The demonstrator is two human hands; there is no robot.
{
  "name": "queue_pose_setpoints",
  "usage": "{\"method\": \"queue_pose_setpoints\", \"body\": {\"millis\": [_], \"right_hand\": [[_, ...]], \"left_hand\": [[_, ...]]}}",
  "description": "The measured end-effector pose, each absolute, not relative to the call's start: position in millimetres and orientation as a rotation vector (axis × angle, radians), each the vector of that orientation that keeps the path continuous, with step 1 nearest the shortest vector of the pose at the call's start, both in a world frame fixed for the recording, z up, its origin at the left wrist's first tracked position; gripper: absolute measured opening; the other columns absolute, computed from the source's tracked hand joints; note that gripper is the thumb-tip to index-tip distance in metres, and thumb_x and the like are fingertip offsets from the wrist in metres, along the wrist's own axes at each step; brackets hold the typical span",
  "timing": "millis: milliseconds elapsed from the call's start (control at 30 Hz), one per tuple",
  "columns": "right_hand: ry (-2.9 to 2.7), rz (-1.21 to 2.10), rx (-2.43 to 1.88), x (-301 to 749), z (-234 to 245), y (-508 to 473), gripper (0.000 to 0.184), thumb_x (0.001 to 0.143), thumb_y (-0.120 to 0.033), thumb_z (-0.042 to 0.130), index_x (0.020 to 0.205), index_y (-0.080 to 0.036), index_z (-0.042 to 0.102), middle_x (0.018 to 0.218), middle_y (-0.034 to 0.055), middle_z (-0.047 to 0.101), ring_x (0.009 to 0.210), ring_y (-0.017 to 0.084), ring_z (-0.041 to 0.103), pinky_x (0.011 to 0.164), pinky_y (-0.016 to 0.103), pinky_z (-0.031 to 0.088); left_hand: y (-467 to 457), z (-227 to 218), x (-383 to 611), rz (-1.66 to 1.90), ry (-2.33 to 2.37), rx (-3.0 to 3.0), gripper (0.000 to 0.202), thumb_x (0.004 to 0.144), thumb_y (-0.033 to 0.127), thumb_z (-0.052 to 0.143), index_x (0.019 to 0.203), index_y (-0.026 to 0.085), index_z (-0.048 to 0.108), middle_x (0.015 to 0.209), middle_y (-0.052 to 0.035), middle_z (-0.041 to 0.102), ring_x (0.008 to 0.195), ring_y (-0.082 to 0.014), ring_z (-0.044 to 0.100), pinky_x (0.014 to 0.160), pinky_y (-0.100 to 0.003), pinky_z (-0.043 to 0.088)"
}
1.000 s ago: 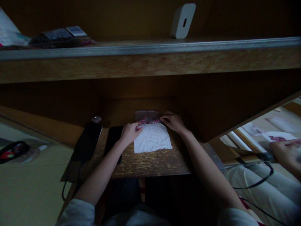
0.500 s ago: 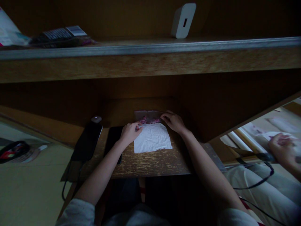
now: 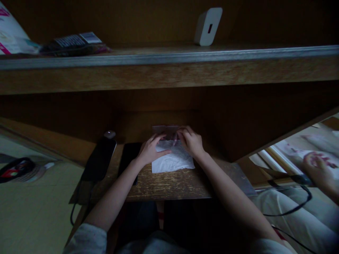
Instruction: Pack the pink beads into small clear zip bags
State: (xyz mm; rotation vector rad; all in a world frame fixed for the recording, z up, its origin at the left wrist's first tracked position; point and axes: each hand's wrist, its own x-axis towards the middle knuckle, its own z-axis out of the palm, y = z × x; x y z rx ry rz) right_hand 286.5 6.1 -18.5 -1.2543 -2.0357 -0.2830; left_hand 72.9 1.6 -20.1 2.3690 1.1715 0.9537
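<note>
My right hand (image 3: 191,141) is closed in a pinch on a small translucent, pinkish thing (image 3: 174,139), held over the top edge of a white crumpled tissue (image 3: 172,158). Its exact kind is blurred. My left hand (image 3: 151,150) is open, thumb and fingers apart, at the tissue's upper left. Behind the tissue lies a flat clear plastic bag (image 3: 161,129); the hands hide much of its near side.
A black phone-like slab (image 3: 126,158) lies partly under my left forearm. Left of it are a dark device with a cable (image 3: 99,160) and a small white case (image 3: 109,134). Overhead, a shelf (image 3: 169,74) holds a white box (image 3: 209,27). At right is another person's hand (image 3: 319,169).
My left hand has spread its fingers and moved slightly toward the middle. The right hand has come left and now pinches the small translucent thing. Pink pieces behind the tissue are now mostly hidden.
</note>
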Motion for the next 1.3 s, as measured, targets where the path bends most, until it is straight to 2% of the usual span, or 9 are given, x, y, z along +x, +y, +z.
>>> {"method": "queue_pose_setpoints", "body": {"millis": [100,200,267,367,467,600,700,867,1300], "right_hand": [[-2.153,-0.413,-1.156,276,-22,1,0.017,0.089,-0.016,0.045,0.093,-0.019,0.062,0.09,0.0063,0.064,0.076,0.015,0.058,0.061,0.023,0.041],[-2.192,-0.457,-1.091,269,-25,-3,0.017,0.088,-0.016,0.046,0.089,-0.019,0.063,0.087,0.0061,0.064,0.074,0.014,0.057,0.062,0.023,0.041],[-2.164,-0.416,-1.102,267,-24,-5,0.016,0.089,-0.019,0.046,0.091,-0.02,0.062,0.091,0.0067,0.063,0.075,0.014,0.057,0.062,0.023,0.042],[-1.999,-0.211,-1.221,269,-21,-4,0.021,0.09,-0.028,0.047,0.104,-0.021,0.06,0.105,0.0097,0.059,0.077,0.016,0.058,0.064,0.026,0.045],[-1.79,0.1,-1.319,276,-21,3,0.031,0.087,-0.036,0.049,0.114,-0.021,0.056,0.105,0.0105,0.057,0.072,0.017,0.058,0.063,0.028,0.047],[-1.704,0.66,-1.142,283,-26,17,0.029,0.085,-0.037,0.052,0.107,-0.02,0.06,0.1,0.0075,0.062,0.08,0.018,0.059,0.07,0.029,0.048],[-1.628,0.948,-1.05,283,-28,21,0.025,0.084,-0.035,0.052,0.097,-0.017,0.064,0.097,0.0067,0.065,0.084,0.018,0.059,0.074,0.029,0.046],[-1.58,1.102,-1.099,281,-23,17,0.025,0.078,-0.039,0.058,0.079,-0.015,0.066,0.076,0.003,0.063,0.068,0.014,0.054,0.063,0.025,0.041],[-1.728,1.13,-1.004,273,-28,10,0.027,0.078,-0.041,0.06,0.078,-0.015,0.066,0.075,0.0036,0.065,0.066,0.013,0.055,0.061,0.025,0.042]], "left_hand": [[1,-22,75,0.938,1.104,2.351,0.059,0.071,0.042,0.072,0.122,0.022,0.051,0.117,-0.0076,0.061,0.101,-0.0212,0.06,0.086,-0.034,0.049],[3,-24,76,0.915,1.111,2.326,0.026,0.083,0.031,0.059,0.107,0.02,0.061,0.102,-0.0061,0.067,0.09,-0.0186,0.063,0.079,-0.031,0.05],[5,-25,76,0.918,1.137,2.291,0.017,0.088,0.027,0.052,0.095,0.019,0.065,0.094,-0.0054,0.068,0.083,-0.0176,0.064,0.076,-0.03,0.05],[7,-25,75,1.0,1.175,2.165,0.018,0.087,0.028,0.051,0.092,0.018,0.066,0.092,-0.0053,0.07,0.083,-0.0176,0.064,0.077,-0.028,0.049],[11,-26,73,1.064,1.168,1.96,0.023,0.087,0.032,0.05,0.093,0.016,0.066,0.093,-0.006,0.07,0.082,-0.0172,0.064,0.074,-0.026,0.049],[19,-30,73,1.057,1.125,1.63,0.029,0.084,0.037,0.052,0.094,0.012,0.063,0.084,-0.0066,0.069,0.062,-0.0125,0.061,0.055,-0.022,0.046],[21,-30,74,1.047,1.104,1.446,0.028,0.079,0.036,0.057,0.09,0.012,0.062,0.081,-0.006,0.068,0.055,-0.0097,0.059,0.05,-0.02,0.045],[16,-23,74,1.055,1.122,1.31,0.021,0.076,0.028,0.057,0.09,0.012,0.06,0.073,-0.003,0.066,0.05,-0.0081,0.058,0.048,-0.019,0.044],[17,-29,76,0.934,1.084,1.405,0.032,0.071,0.039,0.067,0.088,0.013,0.06,0.071,-0.0022,0.064,0.049,-0.007,0.054,0.045,-0.017,0.044]]}}
